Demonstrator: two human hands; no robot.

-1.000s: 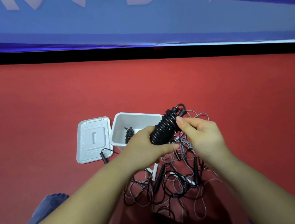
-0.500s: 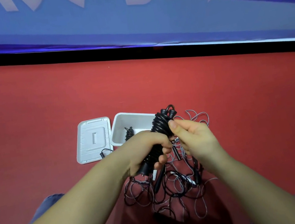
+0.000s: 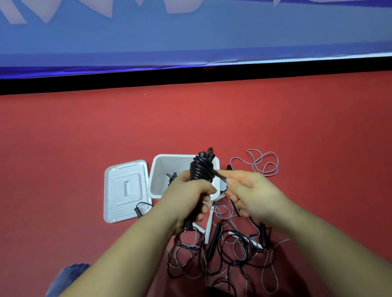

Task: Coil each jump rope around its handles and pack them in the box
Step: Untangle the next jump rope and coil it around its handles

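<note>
My left hand grips a black jump rope coiled round its handles, held nearly upright over the near edge of the white box. My right hand pinches the rope's loose end just right of the coil. Inside the box lies another coiled black rope. On the red floor below my hands sprawls a tangle of loose ropes, black and grey, with several black handles.
The box's white lid lies flat left of the box, with a black handle at its near edge. A loose grey rope loops on the floor to the right. A blue banner wall runs across the back.
The coiled rope has swung from slanting to nearly upright and shifted over the box. My right hand has drawn the loose end out to the right.
</note>
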